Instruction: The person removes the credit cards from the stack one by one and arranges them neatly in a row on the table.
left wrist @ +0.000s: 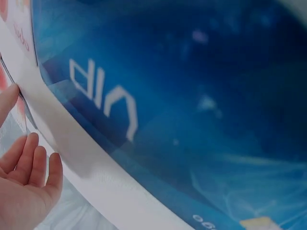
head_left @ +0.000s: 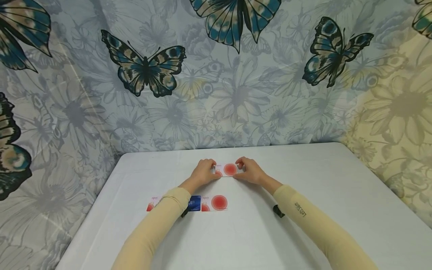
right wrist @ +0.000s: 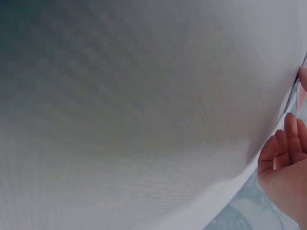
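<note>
Flowered fabric backdrop (head_left: 239, 97) behind the white table (head_left: 249, 240), its folds meeting the far edge. We note the left sleeve (head_left: 145, 234) in the way: it crosses the near row, covering parts of two cards. The right sleeve (head_left: 314, 221) lies over bare tabletop. A dark piece sits below each forearm near the wrist.

Count: we see four cards. Three make a row: the left-end card (head_left: 153, 202), red and white, partly hidden; the blue card (head_left: 195, 203), marked VIP; the right-end card (head_left: 219, 202), with a red disc. The fourth, the held card (head_left: 230, 169), is farther back near the table's far edge, between the hands. Of bold butterflies we count six, two whole, four cut by the picture's borders.

Left hand (head_left: 202, 171) and right hand (head_left: 251, 171): fingers curled, thumb and fingertips a little apart, pinching opposite ends of the held card. We cannot tell whether it touches the table.

Cards thin, flat, rectangular; the blue one smooth, streaked with light in the left wrist view. Sleeves pale yellow and close-fitting, dark lettering on the right. Table corners rounded.
</note>
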